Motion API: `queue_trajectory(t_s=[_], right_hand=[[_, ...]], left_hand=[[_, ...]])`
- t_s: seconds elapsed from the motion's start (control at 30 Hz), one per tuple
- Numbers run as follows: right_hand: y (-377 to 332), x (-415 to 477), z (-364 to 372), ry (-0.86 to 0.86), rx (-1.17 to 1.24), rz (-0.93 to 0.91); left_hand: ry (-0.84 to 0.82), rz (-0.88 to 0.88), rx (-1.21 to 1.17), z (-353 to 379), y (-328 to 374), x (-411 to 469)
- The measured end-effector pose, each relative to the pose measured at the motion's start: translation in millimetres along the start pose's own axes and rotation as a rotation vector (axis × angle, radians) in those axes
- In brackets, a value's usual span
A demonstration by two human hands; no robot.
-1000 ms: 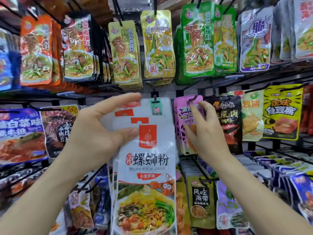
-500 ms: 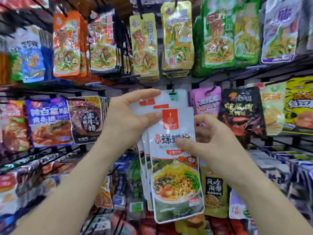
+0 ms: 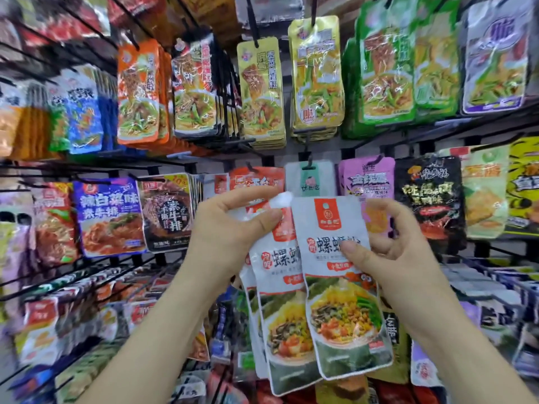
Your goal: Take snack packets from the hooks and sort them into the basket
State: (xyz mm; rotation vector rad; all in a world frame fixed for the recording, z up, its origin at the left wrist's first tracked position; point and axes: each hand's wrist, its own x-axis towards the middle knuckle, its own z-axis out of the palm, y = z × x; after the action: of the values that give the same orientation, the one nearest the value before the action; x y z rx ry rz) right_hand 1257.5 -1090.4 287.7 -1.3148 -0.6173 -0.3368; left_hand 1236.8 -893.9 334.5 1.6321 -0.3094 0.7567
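Looking down from the head camera, the right hand (image 3: 390, 252) pinches a white plastic snack packet with a red label and a printed bowl of noodles (image 3: 344, 316), thumb pressed on its front and fingers curled behind its right edge. This packet is upright in front of the display, its top edge just below a white hanging packet with a green tag (image 3: 309, 179). The left hand (image 3: 224, 231) grips a bunch of matching white noodle packets (image 3: 280, 322) just behind and to the left, thumb across their upper part, fingers curled over the top. The front packet overlaps this bunch. Black wire hooks (image 3: 253, 24) carry rows of other packets; a pink foil packet (image 3: 367, 179) and a black packet with yellow lettering (image 3: 428, 196) hang to the right
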Motion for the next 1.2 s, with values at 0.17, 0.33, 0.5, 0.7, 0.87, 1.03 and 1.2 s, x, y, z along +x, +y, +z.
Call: queue_trajectory(t_s=[0.17, 0.33, 0.5, 0.7, 0.87, 1.03, 1.2], right_hand=[[10, -6, -12, 0.216, -0.750, -0.520], [2, -5, 16, -0.042, -0.659, -0.295], [3, -3, 57, -0.397, -0.230, 0.061], [27, 0, 79, -0.271, 0.097, 0.199], [33, 0, 96, -0.254, 0.160, 0.256], [36, 0, 112, -0.265, 0.206, 0.286], [45, -2, 133, -0.128, 0.153, 0.193]], left_hand=[[0.022, 0.095, 0.211, -21, -4, -11], [-0.004, 0.081, 0.184, -37, 0, -17], [0.029, 0.167, 0.151, -35, 4, -23], [0.157, 0.285, 0.212, -43, -12, -25], [0.190, 0.450, 0.374, -54, -18, -23], [0.148, 0.527, 0.404, -72, -23, -22], [0.119, 0.384, 0.205, -88, -35, -16]])
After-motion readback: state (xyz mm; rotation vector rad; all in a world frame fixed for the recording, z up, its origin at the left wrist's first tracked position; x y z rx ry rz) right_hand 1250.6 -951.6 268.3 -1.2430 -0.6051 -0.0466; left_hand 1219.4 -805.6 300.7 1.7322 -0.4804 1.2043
